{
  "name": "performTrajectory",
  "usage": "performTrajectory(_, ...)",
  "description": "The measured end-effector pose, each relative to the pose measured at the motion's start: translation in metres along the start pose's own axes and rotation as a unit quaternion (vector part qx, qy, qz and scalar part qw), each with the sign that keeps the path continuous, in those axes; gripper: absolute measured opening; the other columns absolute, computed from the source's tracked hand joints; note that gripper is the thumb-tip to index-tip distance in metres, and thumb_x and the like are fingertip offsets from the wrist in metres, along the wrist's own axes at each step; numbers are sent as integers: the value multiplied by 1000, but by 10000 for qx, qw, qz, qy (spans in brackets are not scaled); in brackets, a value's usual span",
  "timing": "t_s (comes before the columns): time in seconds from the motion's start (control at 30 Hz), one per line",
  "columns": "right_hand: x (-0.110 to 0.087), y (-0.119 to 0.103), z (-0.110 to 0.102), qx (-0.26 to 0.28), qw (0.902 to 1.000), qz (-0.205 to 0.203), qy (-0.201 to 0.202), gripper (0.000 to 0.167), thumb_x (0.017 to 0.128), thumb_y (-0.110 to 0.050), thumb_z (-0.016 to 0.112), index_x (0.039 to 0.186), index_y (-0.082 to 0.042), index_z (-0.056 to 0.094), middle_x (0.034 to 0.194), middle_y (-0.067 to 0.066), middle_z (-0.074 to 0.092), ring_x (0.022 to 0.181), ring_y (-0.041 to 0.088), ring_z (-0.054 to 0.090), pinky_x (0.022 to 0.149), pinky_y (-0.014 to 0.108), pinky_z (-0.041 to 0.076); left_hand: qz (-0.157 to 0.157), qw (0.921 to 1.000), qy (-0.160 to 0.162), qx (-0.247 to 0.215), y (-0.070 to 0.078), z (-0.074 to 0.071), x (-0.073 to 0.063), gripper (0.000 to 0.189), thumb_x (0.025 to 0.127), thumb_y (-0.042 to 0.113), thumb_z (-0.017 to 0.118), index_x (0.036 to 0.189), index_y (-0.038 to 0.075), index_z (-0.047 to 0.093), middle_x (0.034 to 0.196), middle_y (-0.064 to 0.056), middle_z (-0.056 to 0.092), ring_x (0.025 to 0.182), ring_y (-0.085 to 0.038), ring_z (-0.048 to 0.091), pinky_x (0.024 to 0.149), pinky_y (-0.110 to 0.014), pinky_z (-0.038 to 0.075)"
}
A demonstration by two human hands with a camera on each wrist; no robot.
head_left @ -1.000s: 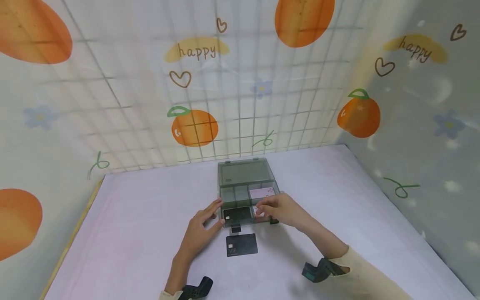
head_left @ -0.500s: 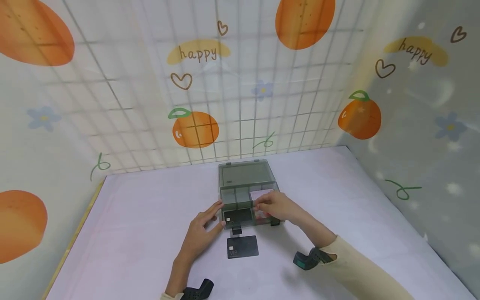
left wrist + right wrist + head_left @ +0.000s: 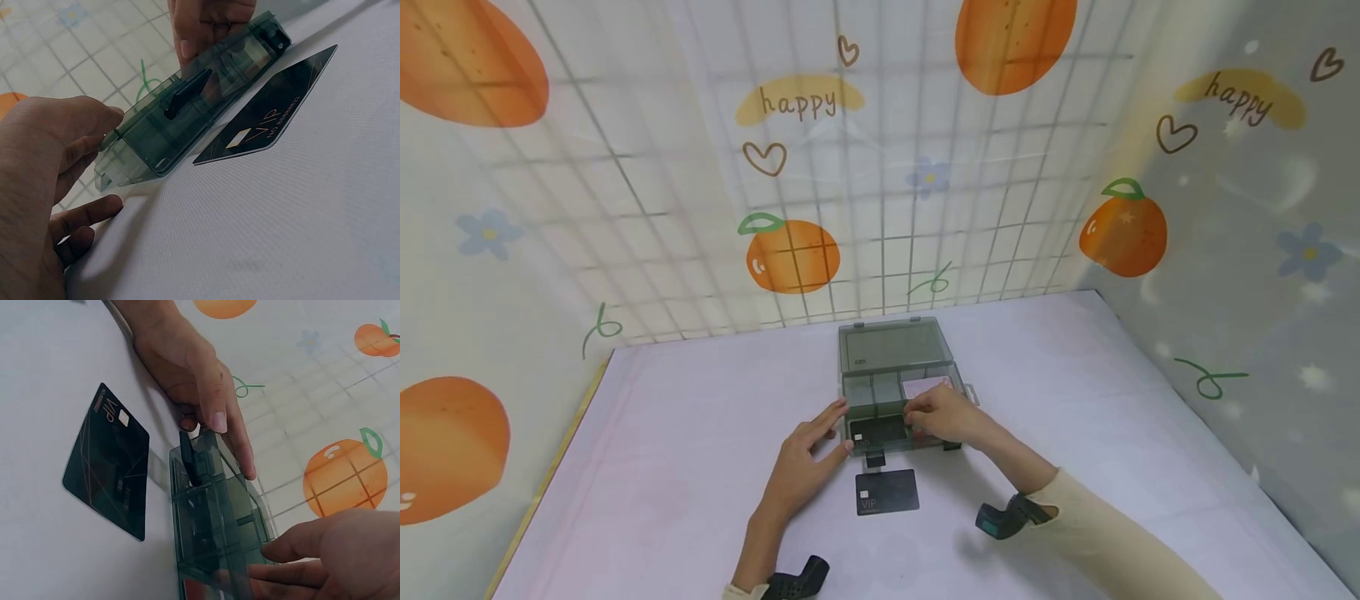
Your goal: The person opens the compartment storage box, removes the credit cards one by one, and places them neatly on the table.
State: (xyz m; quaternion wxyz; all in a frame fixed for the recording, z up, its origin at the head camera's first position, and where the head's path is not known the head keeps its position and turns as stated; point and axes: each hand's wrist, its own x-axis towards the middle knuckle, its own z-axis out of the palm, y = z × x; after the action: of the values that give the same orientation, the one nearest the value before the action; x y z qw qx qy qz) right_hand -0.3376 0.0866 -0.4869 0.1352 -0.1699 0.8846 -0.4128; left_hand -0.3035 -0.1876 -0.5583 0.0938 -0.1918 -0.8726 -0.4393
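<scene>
A translucent grey-green compartment box (image 3: 859, 390) stands with its lid (image 3: 895, 347) laid back. My left hand (image 3: 808, 450) steadies the box's left side, fingers extended and thumb near the front corner. My right hand (image 3: 951, 415) reaches over the right half, thumb and fingertips close together at the divider beside the front-right compartment; I cannot tell whether they pinch anything. A black card (image 3: 880, 432) lies in the front-left compartment. A pink card (image 3: 923, 387) in the back right is partly covered by my right hand. Reddish print (image 3: 203, 590) shows low in the right wrist view.
A black VIP card (image 3: 887, 493) with a chip lies on the white tabletop (image 3: 700, 467) just in front of the box. Dark latches (image 3: 876, 459) stick out from the box's front edge. A patterned curtain (image 3: 880, 167) hangs behind the table.
My right hand has shifted slightly left from over the front-right compartment to the divider, its forearm swinging inward. My left hand, the box and the loose card have stayed in place.
</scene>
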Motion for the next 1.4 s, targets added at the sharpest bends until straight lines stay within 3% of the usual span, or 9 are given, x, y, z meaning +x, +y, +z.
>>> performTrajectory(0.2,1,-2,4,171,9996,237,13,24,99,-8,57,114,5,71,102,8,74,85,16,69,71,30,54,11,10000,11,43,0,0,0,55,95,39,69,146,27,54,152,19,44,104,-13,59,91,-47,46)
performTrajectory(0.43,1,-1,6,6,9999,138,12,24,99,-12,60,115,1,73,103,5,73,84,13,66,74,32,53,21,10000,43,83,1,0,1,54,95,37,70,146,31,53,151,20,45,103,-12,59,88,-44,46)
performTrajectory(0.53,-1,0,3,198,9997,126,22,25,99,-10,58,116,4,71,103,8,74,84,17,69,74,33,55,40,9999,33,102,1,1,0,55,95,39,69,146,28,54,151,20,44,103,-13,59,88,-44,46)
performTrajectory(0.67,-3,1,-1,458,9989,129,28,25,100,-7,55,114,7,71,100,12,74,84,23,72,75,35,57,30,10000,15,76,0,1,1,54,95,41,68,146,32,53,151,20,44,104,-12,59,90,-45,46)
performTrajectory(0.8,-2,1,-2,411,9990,161,-67,25,100,-9,56,110,6,73,97,11,75,83,22,73,73,33,57,42,10000,44,52,-1,1,1,55,95,41,68,146,30,53,151,19,45,103,-12,59,89,-45,46)
performTrajectory(0.97,0,0,-1,522,9979,363,-87,25,100,-10,57,110,7,73,96,12,75,82,23,72,73,33,56,56,9999,63,83,-1,1,0,55,95,38,69,146,27,54,151,19,45,103,-12,59,87,-44,46)
performTrajectory(1.13,2,0,-2,918,9934,679,-150,26,100,-9,57,111,8,72,97,13,76,82,22,71,75,31,55,9,9999,18,126,1,1,0,55,95,40,69,147,35,51,151,20,45,103,-12,59,87,-42,46)
performTrajectory(1.4,3,-3,-10,1604,9816,925,-462,28,99,-10,56,106,12,71,99,21,74,73,20,69,55,23,40,89,9998,137,129,3,2,0,55,94,38,70,146,33,53,150,17,47,102,-14,60,86,-42,46)
